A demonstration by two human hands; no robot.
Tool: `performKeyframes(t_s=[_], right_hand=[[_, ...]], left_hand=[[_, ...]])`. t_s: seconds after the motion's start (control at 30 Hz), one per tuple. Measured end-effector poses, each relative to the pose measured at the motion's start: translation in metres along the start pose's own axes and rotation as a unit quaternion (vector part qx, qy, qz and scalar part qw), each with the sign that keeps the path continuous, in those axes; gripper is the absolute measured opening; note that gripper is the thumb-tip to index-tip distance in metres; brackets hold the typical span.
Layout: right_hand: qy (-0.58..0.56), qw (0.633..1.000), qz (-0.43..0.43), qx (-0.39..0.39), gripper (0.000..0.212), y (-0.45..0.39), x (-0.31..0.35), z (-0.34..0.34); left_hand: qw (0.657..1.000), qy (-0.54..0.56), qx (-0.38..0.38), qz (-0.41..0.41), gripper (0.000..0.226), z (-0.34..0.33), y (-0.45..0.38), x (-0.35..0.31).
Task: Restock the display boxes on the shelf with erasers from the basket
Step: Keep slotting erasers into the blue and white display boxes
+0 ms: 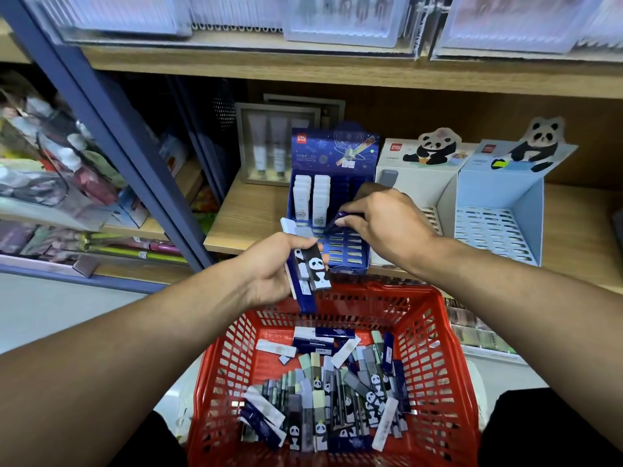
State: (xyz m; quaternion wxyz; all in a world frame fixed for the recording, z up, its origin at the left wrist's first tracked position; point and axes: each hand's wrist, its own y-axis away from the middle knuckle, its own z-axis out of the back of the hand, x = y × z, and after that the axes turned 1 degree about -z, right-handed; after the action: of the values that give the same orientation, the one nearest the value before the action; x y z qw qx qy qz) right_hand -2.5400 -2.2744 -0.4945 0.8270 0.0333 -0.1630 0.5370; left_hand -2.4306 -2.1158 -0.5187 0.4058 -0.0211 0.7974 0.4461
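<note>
Left hand [269,264] grips slim eraser bundle [308,269]; right hand [381,217] pinches navy eraser [337,220].

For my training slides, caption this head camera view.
Right hand slots a navy eraser into the blue display box; left hand holds more.

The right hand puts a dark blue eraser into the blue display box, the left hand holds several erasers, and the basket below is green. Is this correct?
Not quite: the basket is red, not green, as the head view shows. The rest stands: the right hand pinches a dark blue eraser over the blue display box, and the left hand holds several erasers.
</note>
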Motion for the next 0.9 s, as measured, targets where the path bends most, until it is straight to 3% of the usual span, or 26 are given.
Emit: performKeyframes(t_s=[0.27,0.57,0.9], right_hand=[[0.058,0.998,0.022,0.004,0.031,-0.005,0.003,-0.003],[-0.021,0.999,-0.024,-0.013,0.019,-0.007,-0.012,0.005],[-0.065,0.997,-0.014,-0.026,0.039,-0.019,-0.015,-0.006]], left_hand=[[0.999,0.010,-0.021,-0.026,0.020,0.003,-0.005,0.002],[0.999,0.025,-0.025,-0.036,0.032,0.008,-0.007,0.003],[0.999,0.022,-0.022,-0.035,0.041,0.010,-0.011,0.005]])
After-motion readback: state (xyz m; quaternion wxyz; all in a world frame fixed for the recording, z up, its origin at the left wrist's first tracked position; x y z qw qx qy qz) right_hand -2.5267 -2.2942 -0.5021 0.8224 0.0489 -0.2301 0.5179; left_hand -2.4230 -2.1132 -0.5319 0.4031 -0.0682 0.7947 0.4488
